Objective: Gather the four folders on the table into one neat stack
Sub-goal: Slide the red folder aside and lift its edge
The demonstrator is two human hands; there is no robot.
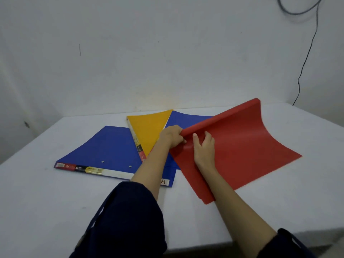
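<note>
A red folder [242, 146] lies at the right, its far edge bent up into a curl. My left hand [172, 135] grips its upper left corner. My right hand [203, 148] rests on its cover near that corner, thumb and fingers pinching the same edge. A yellow folder [149, 131] lies partly on a large blue folder [104, 149] at the left, which has a labelled spine. A second blue folder [188, 119] shows behind the yellow and under the red one.
The white table [46, 202] stands against a white wall. Its front edge runs at the lower right. A black cable [307, 53] hangs down the wall at the right to the table's back corner.
</note>
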